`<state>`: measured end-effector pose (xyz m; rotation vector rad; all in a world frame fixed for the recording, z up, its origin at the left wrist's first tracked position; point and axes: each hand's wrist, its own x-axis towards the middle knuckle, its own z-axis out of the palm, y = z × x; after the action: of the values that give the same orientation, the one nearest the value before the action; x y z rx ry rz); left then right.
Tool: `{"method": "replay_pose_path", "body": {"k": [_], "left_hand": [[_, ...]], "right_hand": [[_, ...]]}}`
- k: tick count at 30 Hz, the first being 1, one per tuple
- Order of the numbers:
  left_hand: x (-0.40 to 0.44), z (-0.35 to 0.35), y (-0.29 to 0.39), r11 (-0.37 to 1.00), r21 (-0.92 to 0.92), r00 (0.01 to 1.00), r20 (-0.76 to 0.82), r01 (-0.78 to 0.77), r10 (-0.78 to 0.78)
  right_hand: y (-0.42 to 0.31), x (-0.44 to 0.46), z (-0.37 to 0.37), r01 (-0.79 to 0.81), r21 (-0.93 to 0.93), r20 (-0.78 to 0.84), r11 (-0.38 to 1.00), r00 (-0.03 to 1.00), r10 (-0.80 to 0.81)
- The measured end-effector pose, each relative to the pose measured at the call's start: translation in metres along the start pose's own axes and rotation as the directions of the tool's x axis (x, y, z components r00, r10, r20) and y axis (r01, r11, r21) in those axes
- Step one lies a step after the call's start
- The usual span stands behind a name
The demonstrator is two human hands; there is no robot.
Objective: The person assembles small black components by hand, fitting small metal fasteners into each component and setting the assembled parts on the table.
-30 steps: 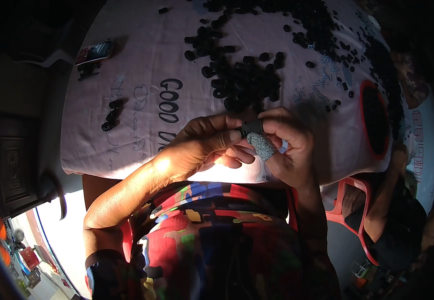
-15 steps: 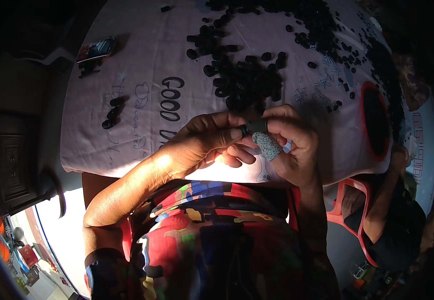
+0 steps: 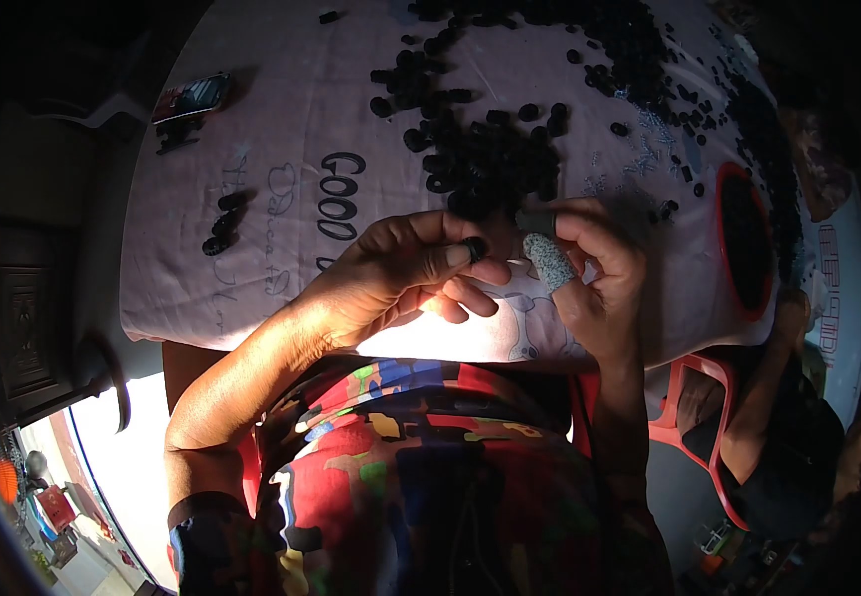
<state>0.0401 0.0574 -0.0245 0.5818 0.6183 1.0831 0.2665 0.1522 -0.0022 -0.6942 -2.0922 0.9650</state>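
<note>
Between the thumb and index finger of my left hand [image 3: 406, 273], a small black round part [image 3: 473, 248] is pinched; the other fingers curl loosely below it. To its right is my right hand [image 3: 594, 278], apart from the part. A speckled grey cover [image 3: 550, 261] wraps its thumb and a dark cover [image 3: 536, 222] its index fingertip. These two tips are close together, and whatever may be between them is hidden. Just beyond both hands lies a pile of black round parts [image 3: 490, 164] on the pale printed tablecloth [image 3: 282, 238].
A red-rimmed container [image 3: 720, 233] of dark pieces stands at right. Small silvery screws [image 3: 649, 149] and more black parts [image 3: 639, 60] lie at the back right. A phone [image 3: 192, 97] and several black parts [image 3: 222, 223] are at left. Another person's arm [image 3: 763, 387] is beside a red chair [image 3: 718, 368].
My hands have separated: the right has moved slightly right and off the black part, which stays in my left hand. The left hand has shifted a little left.
</note>
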Motion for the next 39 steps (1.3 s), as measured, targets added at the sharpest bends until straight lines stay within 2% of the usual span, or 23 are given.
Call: {"method": "replay_pose_path", "body": {"k": [3,4,8,11,23,26,35,39], "left_hand": [[0.001,-0.004,-0.003,0.998,-0.022,0.999,-0.016,-0.050,0.050],[0.001,-0.003,-0.003,0.999,-0.009,0.999,-0.028,-0.043,0.042],[0.001,0.004,-0.001,0.998,0.056,0.989,-0.148,0.027,-0.018],[0.002,0.000,-0.001,0.998,0.061,0.993,-0.115,0.019,-0.011],[0.003,0.004,0.000,0.997,0.075,0.989,-0.145,0.028,-0.017],[0.004,0.005,-0.001,0.997,0.066,0.989,-0.148,0.030,-0.020],[0.004,0.000,-0.003,0.997,0.082,0.991,-0.136,0.016,-0.004],[0.004,-0.001,-0.003,0.997,0.083,0.991,-0.132,0.009,0.002]], "right_hand": [[0.015,0.000,0.003,-0.024,-0.150,-0.096,0.988,0.995,0.009],[0.021,-0.002,0.007,-0.052,-0.121,-0.120,0.991,0.992,0.038],[0.014,0.001,0.009,-0.009,-0.400,-0.019,0.916,1.000,0.002],[0.015,0.003,0.009,0.060,-0.447,0.030,0.893,0.998,-0.052],[0.009,-0.002,0.012,0.063,-0.475,0.080,0.878,0.996,-0.028],[0.010,-0.002,0.012,0.115,-0.430,0.133,0.896,0.989,-0.064],[0.010,-0.005,0.011,0.070,-0.425,0.148,0.902,0.989,-0.007],[0.012,-0.004,0.013,0.111,-0.399,0.143,0.910,0.988,-0.058]]}}
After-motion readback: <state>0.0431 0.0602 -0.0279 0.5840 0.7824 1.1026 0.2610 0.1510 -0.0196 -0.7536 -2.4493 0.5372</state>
